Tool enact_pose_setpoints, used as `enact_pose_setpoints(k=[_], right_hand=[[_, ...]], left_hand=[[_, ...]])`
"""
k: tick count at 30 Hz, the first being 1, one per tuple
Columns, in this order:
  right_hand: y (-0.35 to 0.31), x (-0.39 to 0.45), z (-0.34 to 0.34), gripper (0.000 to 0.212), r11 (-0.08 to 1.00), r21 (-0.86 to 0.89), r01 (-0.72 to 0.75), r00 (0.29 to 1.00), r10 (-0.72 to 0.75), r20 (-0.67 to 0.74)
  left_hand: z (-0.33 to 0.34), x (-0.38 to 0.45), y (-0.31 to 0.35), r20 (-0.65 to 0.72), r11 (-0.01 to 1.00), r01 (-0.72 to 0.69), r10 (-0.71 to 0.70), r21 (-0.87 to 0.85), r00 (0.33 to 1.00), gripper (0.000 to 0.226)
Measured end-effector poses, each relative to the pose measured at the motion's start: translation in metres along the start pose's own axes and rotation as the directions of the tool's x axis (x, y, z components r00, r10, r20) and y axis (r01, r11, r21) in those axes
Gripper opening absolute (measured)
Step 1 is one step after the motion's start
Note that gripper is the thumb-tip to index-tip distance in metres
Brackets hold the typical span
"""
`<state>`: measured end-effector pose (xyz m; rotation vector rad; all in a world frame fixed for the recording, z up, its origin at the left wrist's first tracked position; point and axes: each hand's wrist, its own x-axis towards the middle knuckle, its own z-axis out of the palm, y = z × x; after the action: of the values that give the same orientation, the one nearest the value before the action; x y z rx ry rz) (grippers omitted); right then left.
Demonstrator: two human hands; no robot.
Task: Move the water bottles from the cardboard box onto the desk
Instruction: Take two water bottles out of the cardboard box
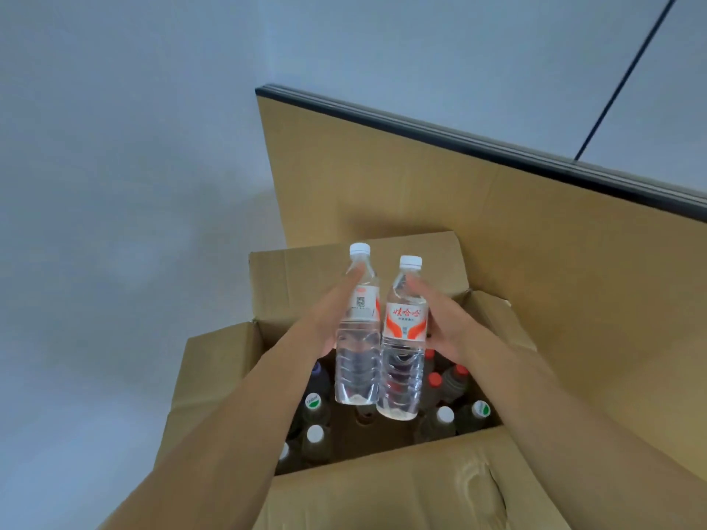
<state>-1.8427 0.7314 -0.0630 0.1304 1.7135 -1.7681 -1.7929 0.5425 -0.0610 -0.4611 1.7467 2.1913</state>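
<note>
**Water bottles held above the cardboard box**

Water bottles, two of them, are upright and side by side over the open cardboard box [382, 487]. My left hand [329, 319] is clamped on the left bottle [357, 338], my right hand [443, 323] on the right bottle [403, 338]. More capped bottles [445, 416] stand in the box below. The desk edge [497, 147] runs behind.

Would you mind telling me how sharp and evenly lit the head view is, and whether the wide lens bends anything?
Head view: soft, even light; the two held bottles are fairly sharp, labels partly readable; the box interior is dim, so its bottles look murky; faint shadow on the floor left; forearms stretch wide toward the lower corners, showing wide-angle distortion.
</note>
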Motion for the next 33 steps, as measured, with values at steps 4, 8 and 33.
enact_pose_setpoints(k=[4,8,33], right_hand=[[-0.002,-0.005,0.007,0.055,0.999,0.03,-0.021,1.0,0.021,0.001],[-0.002,-0.006,0.006,0.06,0.99,0.119,-0.071,0.997,0.073,-0.013],[-0.016,0.013,-0.001,0.045,0.969,-0.105,-0.222,0.858,0.246,0.452]], left_hand=[[0.007,-0.006,0.001,0.03,0.999,0.023,-0.025,0.039,0.999,0.072],[0.007,-0.014,0.004,0.103,0.99,0.118,-0.109,-0.08,0.989,0.054],[0.049,-0.066,-0.041,-0.416,0.997,-0.062,0.04,-0.039,0.908,0.027]])
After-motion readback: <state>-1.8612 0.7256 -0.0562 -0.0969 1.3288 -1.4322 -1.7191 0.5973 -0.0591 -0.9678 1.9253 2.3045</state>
